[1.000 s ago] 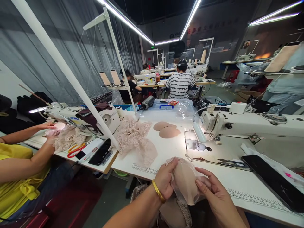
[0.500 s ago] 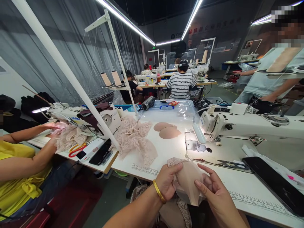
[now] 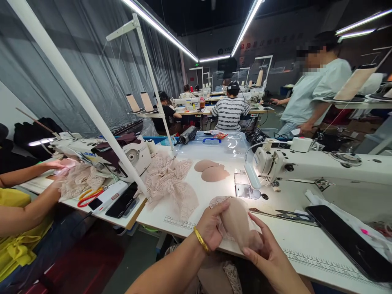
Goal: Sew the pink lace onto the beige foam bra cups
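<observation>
A beige bra cup (image 3: pixel 235 220) with lace at its upper left is held between my two hands over the table's front edge. My left hand (image 3: pixel 214 224), with a gold bangle at the wrist, grips its left side, thumb on top. On the lower right, my right hand (image 3: pixel 263 245) pinches the cup's edge between thumb and fingers; the fingers behind are partly hidden by sheer fabric. More beige fabric with lace (image 3: pixel 217 275) hangs below my hands. Ahead lie two loose tan cup pieces (image 3: pixel 214 171) and a heap of beige lace (image 3: pixel 171 183).
A sewing machine (image 3: pixel 275 163) with its lamp lit stands at right. Thread snips (image 3: pixel 297 216) and a black phone (image 3: pixel 346 241) lie before it. At left, a co-worker in yellow (image 3: pixel 21 220) handles lace at another machine. A thread-stand pole (image 3: pixel 79 98) crosses the left side.
My right hand has shifted down and left along the cup's lower edge, and the cup has turned slightly. The standing person at right appears farther left; the view has swung a little right.
</observation>
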Tool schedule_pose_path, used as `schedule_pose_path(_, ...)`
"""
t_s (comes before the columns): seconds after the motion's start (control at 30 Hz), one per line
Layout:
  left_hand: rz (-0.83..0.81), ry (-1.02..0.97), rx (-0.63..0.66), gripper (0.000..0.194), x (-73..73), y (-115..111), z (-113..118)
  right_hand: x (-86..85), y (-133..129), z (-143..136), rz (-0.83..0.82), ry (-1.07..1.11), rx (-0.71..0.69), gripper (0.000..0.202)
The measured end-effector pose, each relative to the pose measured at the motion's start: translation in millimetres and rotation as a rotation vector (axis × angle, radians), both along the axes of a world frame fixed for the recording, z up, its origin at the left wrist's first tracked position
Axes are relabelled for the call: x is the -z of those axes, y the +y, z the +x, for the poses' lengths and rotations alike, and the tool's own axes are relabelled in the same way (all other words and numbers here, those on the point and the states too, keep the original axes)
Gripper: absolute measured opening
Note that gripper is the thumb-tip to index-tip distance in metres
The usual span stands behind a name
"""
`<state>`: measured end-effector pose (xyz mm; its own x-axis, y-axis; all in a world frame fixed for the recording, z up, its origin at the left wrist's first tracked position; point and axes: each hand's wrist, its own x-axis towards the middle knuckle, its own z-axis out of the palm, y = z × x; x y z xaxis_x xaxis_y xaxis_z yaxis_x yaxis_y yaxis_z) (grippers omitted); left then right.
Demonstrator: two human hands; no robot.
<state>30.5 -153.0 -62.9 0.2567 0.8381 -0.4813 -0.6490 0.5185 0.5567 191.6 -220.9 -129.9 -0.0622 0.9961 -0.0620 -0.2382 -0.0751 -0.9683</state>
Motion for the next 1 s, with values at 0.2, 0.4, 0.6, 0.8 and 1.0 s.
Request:
schedule_pose_path(0.2,0.378,0.029,0.251,0.042,-24.4,25,-7,2.5,22,31,0.161,-0.270,-0.017,0.075)
schedule_pose_path(0.4,1.428,0.688,1.126,0.004,-22.6,72,0,-11.5,102,89,0.775,-1.086,-0.104,0.026)
schedule_pose_path(0.6,1.890,1.113,1.233,0.009,13.9,119,27,-10.6,143,100,0.823,-1.196,-0.202,0.030)
schedule_pose_path(0.8,1.877,1.060,1.170,0.004,15.9,126,24,-12.3,131,112,0.834,-1.232,-0.230,0.045)
schedule_pose_path(1.0,1.862,1.047,1.124,0.009,13.8,120,25,-15.2,132,113,0.681,-1.267,-0.226,0.040)
